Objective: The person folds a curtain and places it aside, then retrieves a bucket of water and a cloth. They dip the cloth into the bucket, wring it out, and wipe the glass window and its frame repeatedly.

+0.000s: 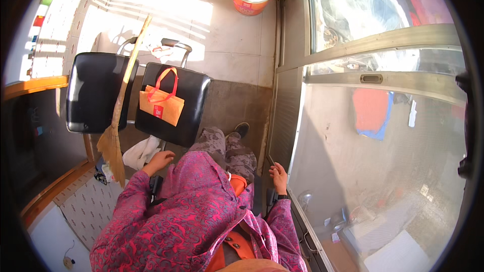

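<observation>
My left hand [159, 161] hangs beside my body with its fingers loosely curled and nothing visible in it. It is close to a crumpled white cloth [140, 153] below the chair seats. My right hand [279, 176], with a dark band at the wrist, is half curled beside the metal-framed screen door [297, 136]. Whether its fingertips touch the frame I cannot tell. Ahead of me, an orange paper bag with red handles [162, 106] lies on a black chair seat [194, 94]. A straw broom [120, 102] leans across the neighbouring black seat [99, 87], bristles down.
A white and orange bucket [242, 2] holding dark liquid stands on the tiled floor [238, 37] near the wall. To my left is a dark panel with a wooden frame [49, 192]. Through the mesh, a red and blue cloth [372, 113] shows.
</observation>
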`<state>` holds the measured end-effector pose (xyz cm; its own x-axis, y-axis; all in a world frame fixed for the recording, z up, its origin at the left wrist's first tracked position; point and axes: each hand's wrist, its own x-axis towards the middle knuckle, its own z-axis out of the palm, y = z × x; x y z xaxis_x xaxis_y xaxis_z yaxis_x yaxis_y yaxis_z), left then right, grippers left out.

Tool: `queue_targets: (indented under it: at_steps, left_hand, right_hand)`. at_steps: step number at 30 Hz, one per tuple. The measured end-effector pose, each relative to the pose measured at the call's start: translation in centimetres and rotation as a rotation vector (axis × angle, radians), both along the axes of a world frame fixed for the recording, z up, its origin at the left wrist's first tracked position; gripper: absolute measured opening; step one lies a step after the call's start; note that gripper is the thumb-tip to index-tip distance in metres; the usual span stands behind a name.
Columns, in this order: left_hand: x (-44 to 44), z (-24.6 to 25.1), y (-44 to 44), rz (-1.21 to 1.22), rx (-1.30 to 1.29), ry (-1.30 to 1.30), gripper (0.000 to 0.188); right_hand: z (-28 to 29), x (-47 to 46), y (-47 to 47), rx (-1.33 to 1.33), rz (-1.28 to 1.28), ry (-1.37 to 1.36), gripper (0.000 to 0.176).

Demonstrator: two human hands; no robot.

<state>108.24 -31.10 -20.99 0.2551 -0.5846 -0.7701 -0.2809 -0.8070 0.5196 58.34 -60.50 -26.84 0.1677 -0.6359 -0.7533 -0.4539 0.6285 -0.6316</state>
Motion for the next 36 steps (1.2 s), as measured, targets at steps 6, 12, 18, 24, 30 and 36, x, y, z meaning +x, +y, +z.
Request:
queue_targets:
  at_steps: [6, 12, 18, 24, 30, 36]
  left_hand:
    - [-0.9, 2.2, -3.7, 0.129, 0.051, -0.013, 0.027]
    - [6.1, 2.3, -15.1, 0.326, 0.028, -0.004, 0.027]
    - [17.4, 2.2, -32.3, 0.410, -0.228, -0.093, 0.025]
    - [24.8, 1.7, -46.3, 0.101, -0.274, -0.044, 0.027]
    - [27.7, -2.7, -55.0, -0.012, -0.156, -0.020, 0.029]
    - [29.6, -5.3, -60.2, 0.080, 0.014, -0.124, 0.058]
  right_hand:
    - [-3.3, 11.3, -12.9, -0.054, 0.461, 0.153, 0.034]
    - [-4.9, 23.8, -24.8, -0.121, 0.743, 0.024, 0.034]
    - [-4.9, 34.0, -38.7, -0.096, 0.756, 0.225, 0.032]
    - [-6.1, 44.9, -50.0, -0.193, 0.683, 0.088, 0.032]
    - [-9.5, 52.6, -58.2, -0.126, 0.800, 0.038, 0.032]
    - [-13.1, 58.7, -67.1, -0.301, 1.050, 0.033, 0.033]
